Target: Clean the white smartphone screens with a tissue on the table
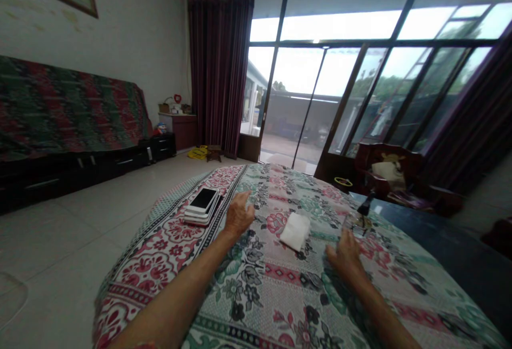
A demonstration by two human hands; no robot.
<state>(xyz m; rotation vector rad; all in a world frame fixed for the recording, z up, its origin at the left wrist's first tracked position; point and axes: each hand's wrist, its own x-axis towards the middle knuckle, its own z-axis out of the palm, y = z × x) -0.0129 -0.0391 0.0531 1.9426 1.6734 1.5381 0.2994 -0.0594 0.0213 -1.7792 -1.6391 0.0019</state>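
My left hand (240,213) hovers over or rests on the patterned tablecloth, its fingers partly stretched out and the thumb apart, with nothing visible in it. Just left of it lies a stack of several white smartphones (203,200), the top one with its dark screen up. A folded white tissue or cloth (296,230) lies flat between my hands. On the right, my right hand (347,250) reaches forward with thumb and fingers apart. Its fingertips are at the near edge of a clear container (357,226); whether they touch it I cannot tell. A dark-topped object (365,208) stands at that container, blurred.
The round table has a floral tablecloth (280,285). A dark glossy surface (416,232) adjoins it on the right, with a wooden chair (416,178) behind. Glass doors (304,104) stand at the back; a low black cabinet (100,170) runs along the left wall.
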